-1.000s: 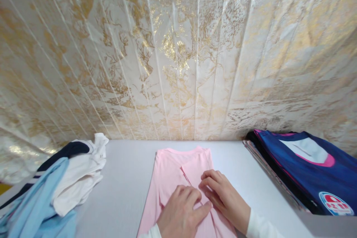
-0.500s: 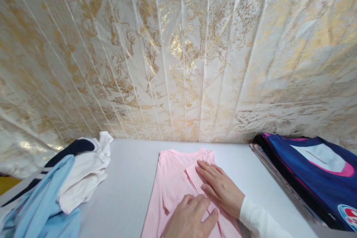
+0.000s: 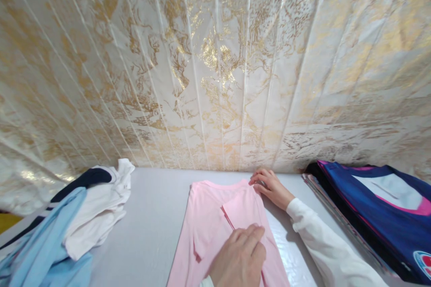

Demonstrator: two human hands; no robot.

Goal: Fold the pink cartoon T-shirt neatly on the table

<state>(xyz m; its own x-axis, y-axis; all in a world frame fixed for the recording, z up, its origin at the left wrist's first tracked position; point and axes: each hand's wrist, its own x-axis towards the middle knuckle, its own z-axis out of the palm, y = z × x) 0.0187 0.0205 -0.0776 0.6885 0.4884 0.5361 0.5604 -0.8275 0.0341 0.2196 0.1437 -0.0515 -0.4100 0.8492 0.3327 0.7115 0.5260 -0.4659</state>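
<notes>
A pink long-sleeved shirt lies on the table with its sides folded in and the sleeves laid over its middle. Its neckline points toward the wall. My left hand rests on the lower middle of the shirt, fingers laid over the cloth and partly hiding the folded sleeve. At the far right shoulder corner is my right hand, its bent fingers and thumb closed at the edge of the fabric. The lower end of the shirt is out of frame.
On the left lies a loose heap of clothes, with a light blue garment, a white one and a navy one. A stack of folded clothes stands on the right. Patterned gold-and-white wall covering rises behind the table.
My right hand has moved up and away from the folded sleeve to the shirt's far right shoulder. My left hand has shifted slightly right, its fingers now closer together.
</notes>
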